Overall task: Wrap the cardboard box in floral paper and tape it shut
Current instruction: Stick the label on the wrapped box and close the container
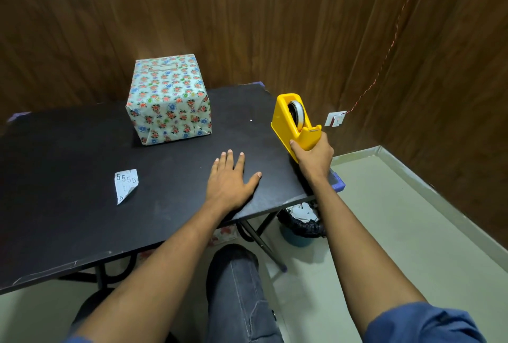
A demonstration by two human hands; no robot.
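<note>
Dark wood-grain walls meet in a corner behind a black folding table [82, 219], seen from above by a seated person whose knee shows below its near edge. Toward the back of the table sits the box [169, 100], already fully covered in floral paper, with folded flaps visible on its near face; it appears wrapped, so the work looks close to finished. At the table's right edge stands a yellow tape dispenser [295, 120] holding a roll of tape. The right hand [313, 154] is clamped around the dispenser's near end, probably to steady it or move it. The left hand [232, 180] lies flat on the bare table with fingers spread, gripping nothing, well apart from the box, likely bracing the body. Smallest, near the left, lies a curled paper scrap [126, 184] printed with fives, apparently an offcut or label set aside.
</note>
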